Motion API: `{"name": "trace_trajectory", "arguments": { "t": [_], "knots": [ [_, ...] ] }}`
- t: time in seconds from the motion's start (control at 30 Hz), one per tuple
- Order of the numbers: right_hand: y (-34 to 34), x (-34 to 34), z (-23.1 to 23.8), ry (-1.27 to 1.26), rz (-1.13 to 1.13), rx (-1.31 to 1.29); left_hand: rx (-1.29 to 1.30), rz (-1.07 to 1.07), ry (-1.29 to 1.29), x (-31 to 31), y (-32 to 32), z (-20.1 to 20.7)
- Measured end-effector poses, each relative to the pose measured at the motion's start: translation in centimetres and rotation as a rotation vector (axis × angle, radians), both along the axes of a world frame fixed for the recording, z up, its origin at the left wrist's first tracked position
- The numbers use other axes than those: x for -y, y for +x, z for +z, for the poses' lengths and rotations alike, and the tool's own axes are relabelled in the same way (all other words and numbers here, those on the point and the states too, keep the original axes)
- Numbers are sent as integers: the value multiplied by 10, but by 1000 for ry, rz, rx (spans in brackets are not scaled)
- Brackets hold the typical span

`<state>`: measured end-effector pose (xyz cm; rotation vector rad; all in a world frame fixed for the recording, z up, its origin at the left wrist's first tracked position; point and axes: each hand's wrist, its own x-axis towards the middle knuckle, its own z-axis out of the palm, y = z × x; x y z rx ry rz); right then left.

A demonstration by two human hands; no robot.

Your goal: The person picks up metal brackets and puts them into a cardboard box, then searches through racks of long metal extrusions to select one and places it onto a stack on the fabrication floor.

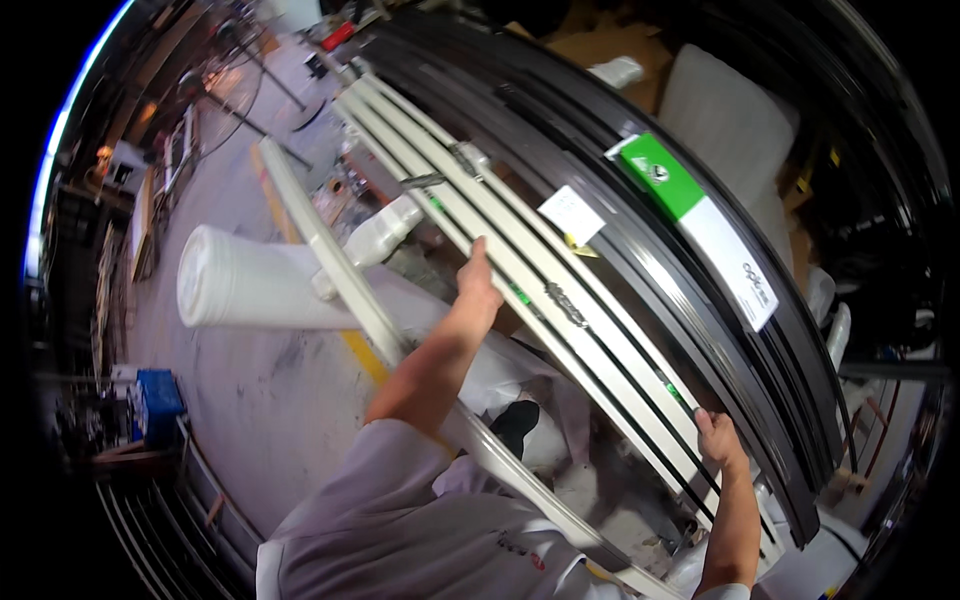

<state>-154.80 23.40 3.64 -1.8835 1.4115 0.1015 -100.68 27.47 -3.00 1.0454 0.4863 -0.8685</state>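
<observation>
A long cream-white frame profile [604, 345] with black strips along its length runs slantwise from the upper middle down to the lower right. My left hand [479, 285] is closed on its near edge, thumb on top and the other fingers hidden beneath. Farther down, my right hand [720, 440] grips the opposite edge near the lower end, its thumb showing on the upper side. Dark metal fittings [567, 304] and small green labels [520, 294] lie along the profile. On the far side, dark grey profiles [640, 265] are stacked beside it.
A pale rail [345, 265] crosses between my body and the profile. Behind it lies a large white wrap roll [255, 285]. A green-and-white label [665, 180] and a white paper [572, 213] rest on the dark profiles. At left stands a blue box [158, 400].
</observation>
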Motion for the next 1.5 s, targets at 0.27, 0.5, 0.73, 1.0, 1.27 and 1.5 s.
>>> {"name": "trace_trajectory", "arguments": {
  "t": [0.27, 0.5, 0.73, 1.0, 1.27, 1.5],
  "knots": [
    [34, -132, 59, -709, 125, -113, 1414, -1060, 455, -107, -15, 117],
    [1, -320, 15, -173, 238, -181, 2024, -2351, 138, -212, -18, 101],
    [-20, -328, 14, -262, 228, -107, 2156, -2231, 100, -216, -33, 74],
    [-29, -322, 24, -269, 259, -31, 2040, -2443, 104, -194, -47, 105],
    [-30, -270, 30, -230, 253, -88, 2106, -2362, 108, -145, -57, 94],
    [-31, -262, 24, -93, 175, -46, 1978, -2457, 97, -137, -61, 96]
  ]
}}
